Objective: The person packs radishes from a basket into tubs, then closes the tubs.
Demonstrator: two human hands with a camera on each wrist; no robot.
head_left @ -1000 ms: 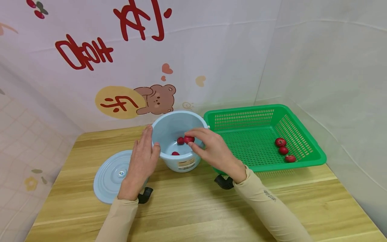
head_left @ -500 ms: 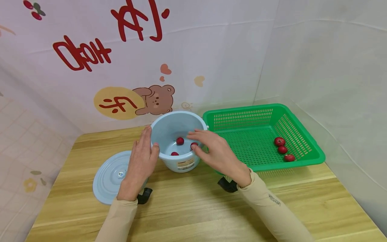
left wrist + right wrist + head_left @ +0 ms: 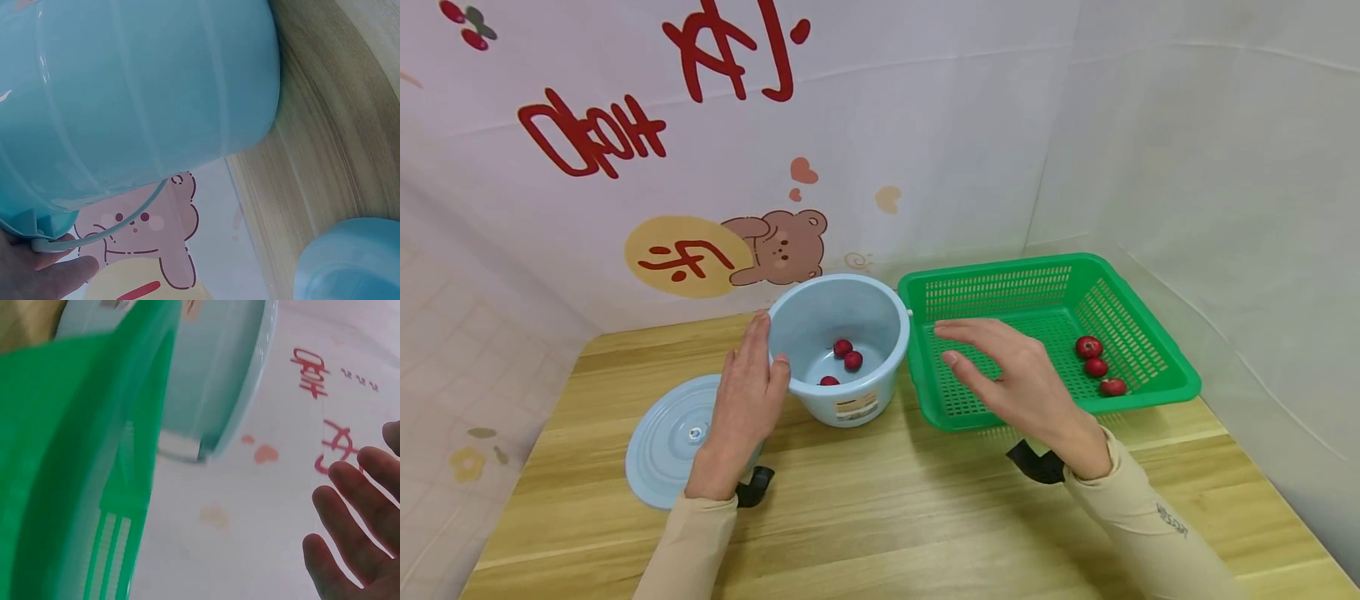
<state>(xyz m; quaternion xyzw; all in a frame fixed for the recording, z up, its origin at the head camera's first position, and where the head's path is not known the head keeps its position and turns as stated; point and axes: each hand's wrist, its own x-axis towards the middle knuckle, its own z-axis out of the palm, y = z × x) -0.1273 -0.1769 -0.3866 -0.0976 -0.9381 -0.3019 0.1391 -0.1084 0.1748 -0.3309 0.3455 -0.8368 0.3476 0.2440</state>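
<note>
My left hand (image 3: 745, 412) rests against the left rim of a light blue bucket (image 3: 850, 292), its fingers fairly straight. In the left wrist view, fingertips (image 3: 69, 272) lie right at the handle pivot of the bucket (image 3: 137, 106). Inside the bucket are three small round red radishes (image 3: 852, 361). To the right, my right hand (image 3: 1018, 379) hovers over the near left part of a green plastic basket (image 3: 1000, 412), fingers spread and holding nothing. Against the basket's right side lie three more red radishes (image 3: 1096, 367). The right wrist view shows spread fingers (image 3: 350, 531) beyond the blurred basket rim.
A light blue lid (image 3: 662, 442) lies on the wooden table (image 3: 880, 508), left of the bucket and partly under the left forearm. A printed cloth (image 3: 962, 125) hangs behind and along the sides. The bucket and basket stand side by side.
My right hand has let go of a radish inside the bucket and moved right, out over the basket. The radish now lies beside another one. The left hand has stayed at the rim.
</note>
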